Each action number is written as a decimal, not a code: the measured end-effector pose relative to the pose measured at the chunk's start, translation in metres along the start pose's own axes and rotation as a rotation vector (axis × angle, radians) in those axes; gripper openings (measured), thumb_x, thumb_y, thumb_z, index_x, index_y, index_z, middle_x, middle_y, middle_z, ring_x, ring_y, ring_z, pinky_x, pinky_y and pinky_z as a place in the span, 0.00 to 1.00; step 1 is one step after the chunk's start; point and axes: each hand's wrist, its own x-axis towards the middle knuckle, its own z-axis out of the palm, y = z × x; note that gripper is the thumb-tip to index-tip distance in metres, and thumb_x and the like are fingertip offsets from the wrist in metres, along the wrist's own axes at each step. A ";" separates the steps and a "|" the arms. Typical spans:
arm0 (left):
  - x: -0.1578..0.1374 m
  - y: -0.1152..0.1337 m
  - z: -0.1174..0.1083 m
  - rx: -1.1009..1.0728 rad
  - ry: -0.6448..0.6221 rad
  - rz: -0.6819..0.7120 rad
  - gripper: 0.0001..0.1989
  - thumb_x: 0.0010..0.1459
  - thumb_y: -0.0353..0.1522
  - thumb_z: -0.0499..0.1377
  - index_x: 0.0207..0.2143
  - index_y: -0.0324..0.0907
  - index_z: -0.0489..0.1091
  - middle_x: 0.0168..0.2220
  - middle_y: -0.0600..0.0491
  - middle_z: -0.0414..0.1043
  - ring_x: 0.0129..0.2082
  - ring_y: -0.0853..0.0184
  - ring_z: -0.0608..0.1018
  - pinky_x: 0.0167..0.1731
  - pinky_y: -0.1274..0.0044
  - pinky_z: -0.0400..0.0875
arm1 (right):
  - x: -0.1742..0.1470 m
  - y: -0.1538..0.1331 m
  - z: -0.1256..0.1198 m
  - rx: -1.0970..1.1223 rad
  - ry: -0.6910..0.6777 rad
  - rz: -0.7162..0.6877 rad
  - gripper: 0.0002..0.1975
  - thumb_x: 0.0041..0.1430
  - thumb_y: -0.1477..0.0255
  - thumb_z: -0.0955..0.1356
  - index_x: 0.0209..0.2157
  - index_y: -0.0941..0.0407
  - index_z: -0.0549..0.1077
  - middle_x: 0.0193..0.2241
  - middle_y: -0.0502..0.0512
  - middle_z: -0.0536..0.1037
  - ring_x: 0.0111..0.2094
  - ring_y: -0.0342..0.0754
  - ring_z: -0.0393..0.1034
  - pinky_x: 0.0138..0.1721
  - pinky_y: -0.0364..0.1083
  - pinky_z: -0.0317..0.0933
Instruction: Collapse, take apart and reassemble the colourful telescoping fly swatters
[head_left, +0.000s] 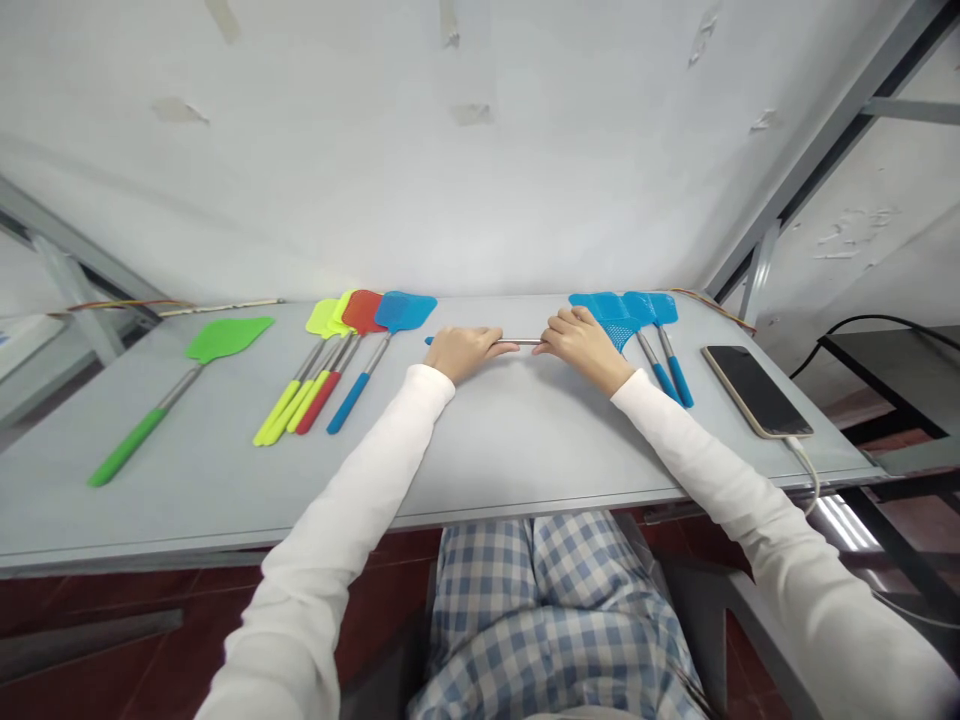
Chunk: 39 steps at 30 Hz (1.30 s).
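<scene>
A blue fly swatter with a metal shaft (523, 341) is held level just above the table, both hands around it. My left hand (463, 352) is closed over its blue handle, whose tip pokes out on the left. Closed on the shaft is my right hand (583, 345), beside a blue mesh swatter head (619, 333) that partly overlaps other blue heads. More blue fly swatters (677, 375) lie right of that hand. Left of my left hand lie a blue fly swatter (367, 375), a red one (322, 400) and several yellow ones (281, 408).
A green fly swatter (150, 435) lies at the left of the grey table (525, 450). On the right a phone (757, 390) rests with a white cable (806, 465) plugged in. A white wall (480, 200) stands behind, with metal frame bars (810, 170) at the sides.
</scene>
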 end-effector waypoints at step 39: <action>-0.002 0.004 -0.016 -0.076 0.007 -0.037 0.21 0.66 0.47 0.45 0.41 0.46 0.72 0.33 0.49 0.80 0.31 0.64 0.79 0.26 0.76 0.56 | -0.013 0.032 0.012 0.053 0.070 0.106 0.17 0.70 0.70 0.54 0.43 0.58 0.71 0.35 0.61 0.76 0.37 0.52 0.68 0.41 0.49 0.55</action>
